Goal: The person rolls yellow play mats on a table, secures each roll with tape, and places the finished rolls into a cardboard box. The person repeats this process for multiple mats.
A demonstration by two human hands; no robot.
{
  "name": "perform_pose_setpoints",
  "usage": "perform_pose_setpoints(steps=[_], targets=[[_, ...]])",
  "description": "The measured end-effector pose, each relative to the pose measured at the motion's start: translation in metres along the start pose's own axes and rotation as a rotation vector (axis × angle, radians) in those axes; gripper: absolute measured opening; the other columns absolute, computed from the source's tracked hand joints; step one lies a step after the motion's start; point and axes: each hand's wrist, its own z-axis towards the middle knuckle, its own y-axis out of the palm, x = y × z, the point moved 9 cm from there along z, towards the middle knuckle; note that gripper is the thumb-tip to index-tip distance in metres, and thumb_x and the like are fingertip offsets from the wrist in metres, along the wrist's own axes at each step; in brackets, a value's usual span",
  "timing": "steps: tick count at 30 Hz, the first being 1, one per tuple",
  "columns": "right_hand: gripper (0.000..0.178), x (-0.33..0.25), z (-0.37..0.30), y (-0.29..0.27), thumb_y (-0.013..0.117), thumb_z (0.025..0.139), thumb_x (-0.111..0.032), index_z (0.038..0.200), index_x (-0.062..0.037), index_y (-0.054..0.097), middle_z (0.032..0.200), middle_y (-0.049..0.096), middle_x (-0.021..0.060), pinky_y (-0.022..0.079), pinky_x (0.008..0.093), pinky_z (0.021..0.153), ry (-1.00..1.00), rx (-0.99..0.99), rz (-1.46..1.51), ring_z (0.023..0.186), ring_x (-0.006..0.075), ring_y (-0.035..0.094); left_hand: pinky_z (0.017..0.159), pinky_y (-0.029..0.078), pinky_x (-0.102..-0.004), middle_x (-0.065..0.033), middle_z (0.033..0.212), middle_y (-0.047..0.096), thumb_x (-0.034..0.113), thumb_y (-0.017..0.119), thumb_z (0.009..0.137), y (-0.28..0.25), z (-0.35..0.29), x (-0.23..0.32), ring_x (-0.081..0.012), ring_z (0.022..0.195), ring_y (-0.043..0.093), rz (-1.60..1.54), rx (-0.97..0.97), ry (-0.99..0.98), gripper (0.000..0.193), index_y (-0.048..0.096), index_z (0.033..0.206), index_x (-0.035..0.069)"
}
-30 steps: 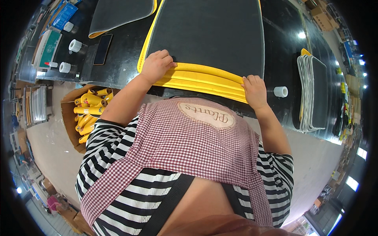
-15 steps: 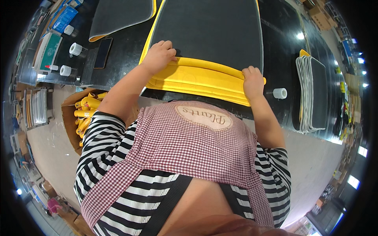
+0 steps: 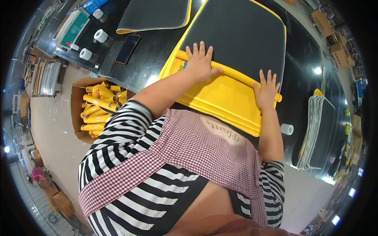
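Observation:
A mat with a black back and a yellow face lies on the dark table in front of me, its near end curled into a thin yellow roll. My left hand presses on the left part of the roll, fingers outstretched over the black back. At the roll's right end rests my right hand, also with fingers spread. Below the roll, several stacked yellow mats show their faces and layered near edges. The undersides of both palms are hidden.
Another black-backed mat, a phone and white tape rolls lie to the left. A cardboard box of yellow rolled mats stands on the floor. On the right are a tape roll and a mat stack.
The roll has moved away from me, uncovering more yellow mat beneath. My fingers have gone from curled around the edge to stretched out flat. The whole view has turned.

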Motion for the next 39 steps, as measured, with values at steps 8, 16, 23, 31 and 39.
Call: perform_pose_setpoints(steps=[8, 16, 23, 31, 39], targets=[[0.016, 0.01, 0.066, -0.008, 0.073, 0.094, -0.022, 0.096, -0.0062, 0.068, 0.103, 0.067, 0.0137, 0.049, 0.0455, 0.088, -0.018, 0.25, 0.284, 0.104, 0.0347, 0.061, 0.129, 0.007, -0.0618, -0.0173, 0.175, 0.019, 0.063, 0.057, 0.099, -0.009, 0.109, -0.002, -0.0378, 0.163, 0.01, -0.042, -0.116, 0.019, 0.086, 0.025, 0.168, 0.022], [0.067, -0.012, 0.013, 0.002, 0.062, 0.102, -0.04, 0.158, -0.0088, 0.043, 0.161, 0.048, 0.015, 0.016, 0.0528, 0.13, 0.077, 0.074, 0.127, 0.153, 0.0308, 0.038, 0.089, 0.053, -0.0432, -0.0045, 0.1, 0.064, 0.03, 0.072, 0.094, -0.026, 0.093, 0.021, -0.0303, 0.1, 0.065, -0.264, 0.397, 0.345, 0.018, 0.068, 0.098, 0.013], [0.07, -0.002, 0.046, 0.007, 0.068, 0.099, -0.041, 0.158, -0.0116, 0.042, 0.164, 0.04, 0.0155, 0.017, 0.0524, 0.128, 0.139, 0.039, 0.158, 0.154, 0.0317, 0.032, 0.104, 0.043, -0.0453, -0.008, 0.118, 0.064, 0.027, 0.076, 0.09, -0.021, 0.036, 0.035, -0.0285, 0.118, 0.058, -0.059, 0.483, 0.441, 0.051, 0.063, 0.137, 0.012], [0.045, 0.0, 0.075, -0.019, 0.076, 0.093, -0.029, 0.134, -0.0133, 0.064, 0.126, 0.061, 0.0145, 0.04, 0.0466, 0.109, -0.007, 0.034, 0.247, 0.123, 0.0335, 0.054, 0.101, 0.046, -0.0463, -0.0112, 0.119, 0.058, 0.048, 0.072, 0.094, -0.008, 0.107, 0.024, -0.0335, 0.116, 0.056, 0.088, -0.048, 0.434, 0.049, 0.06, 0.13, 0.016], [0.052, -0.062, -0.067, -0.034, 0.081, 0.085, -0.023, 0.134, -0.0143, 0.065, 0.125, 0.062, 0.0131, 0.041, 0.0476, 0.107, -0.12, 0.078, 0.314, 0.121, 0.0333, 0.055, 0.083, 0.05, -0.0467, -0.0082, 0.103, 0.058, 0.039, 0.081, 0.08, -0.019, -0.072, 0.015, -0.0308, 0.098, 0.059, 0.034, 0.071, 0.468, 0.042, 0.065, 0.112, 0.016]])
